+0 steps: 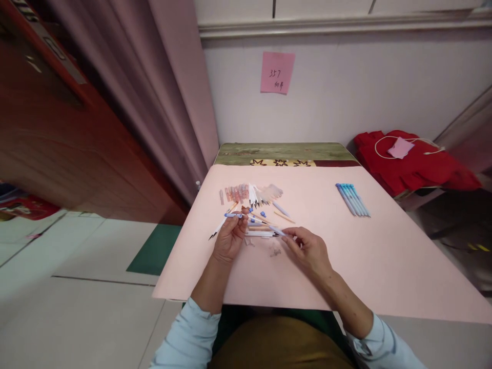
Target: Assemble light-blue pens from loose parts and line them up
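My left hand [229, 238] is closed round a white pen with a blue clip [226, 219], its dark tip pointing down-left. My right hand [307, 248] pinches the end of a light-blue pen part [277, 230] lying on the pink sheet [384, 256]. Between and beyond the hands lie loose pen parts [265, 218]: barrels, refills, blue caps. Small springs [274, 252] lie just in front of my right hand's fingers.
A row of finished blue pens [352, 199] lies at the right of the sheet. More refills and small parts [251, 193] are heaped at the far left. A red cloth with a white cable [415, 164] lies to the right. Curtain and wooden door stand left.
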The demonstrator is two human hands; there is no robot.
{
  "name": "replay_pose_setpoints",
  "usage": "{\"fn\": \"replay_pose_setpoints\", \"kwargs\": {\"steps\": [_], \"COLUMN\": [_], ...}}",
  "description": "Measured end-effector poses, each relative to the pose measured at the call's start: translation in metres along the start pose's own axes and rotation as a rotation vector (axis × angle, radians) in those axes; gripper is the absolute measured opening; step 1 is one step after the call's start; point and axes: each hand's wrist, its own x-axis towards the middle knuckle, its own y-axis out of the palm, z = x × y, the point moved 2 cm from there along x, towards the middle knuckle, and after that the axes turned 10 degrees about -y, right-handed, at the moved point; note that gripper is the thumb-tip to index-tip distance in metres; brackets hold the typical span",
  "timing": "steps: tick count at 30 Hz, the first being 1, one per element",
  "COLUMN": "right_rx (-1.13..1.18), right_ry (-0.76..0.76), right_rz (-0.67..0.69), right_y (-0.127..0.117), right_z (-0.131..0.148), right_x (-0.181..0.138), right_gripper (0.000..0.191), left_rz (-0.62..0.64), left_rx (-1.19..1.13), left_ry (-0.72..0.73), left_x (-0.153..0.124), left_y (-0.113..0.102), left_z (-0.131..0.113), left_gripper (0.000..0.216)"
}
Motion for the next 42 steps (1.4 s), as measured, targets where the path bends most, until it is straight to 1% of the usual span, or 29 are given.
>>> {"fn": "replay_pose_setpoints", "kwargs": {"steps": [11, 18, 26, 31, 36, 42], "right_rx": [-0.018, -0.037, -0.021, 0.122, 0.242, 0.585], "right_ry": [0.0, -0.002, 0.025, 0.066, 0.127, 0.298], "right_rz": [-0.002, 0.006, 0.024, 0.061, 0.063, 0.129], "right_y": [-0.001, 0.001, 0.003, 0.005, 0.01, 0.025], "right_z": [0.006, 0.009, 0.01, 0.01, 0.011, 0.01], "right_x": [0.003, 0.005, 0.009, 0.008, 0.009, 0.004], "right_gripper": [0.023, 0.02, 0.02, 0.02, 0.021, 0.029], "left_rz": [0.006, 0.091, 0.087, 0.094, 0.134, 0.189], "left_rx": [0.042, 0.118, 0.142, 0.176, 0.201, 0.203], "left_ry": [0.006, -0.002, 0.001, -0.005, -0.053, -0.169], "left_x": [-0.002, -0.004, -0.004, -0.004, -0.008, -0.013], "left_y": [0.002, 0.005, 0.004, 0.004, 0.007, 0.01], "left_z": [0.001, 0.002, 0.002, 0.003, 0.005, 0.006], "left_gripper": [0.006, 0.012, 0.014, 0.015, 0.016, 0.018]}}
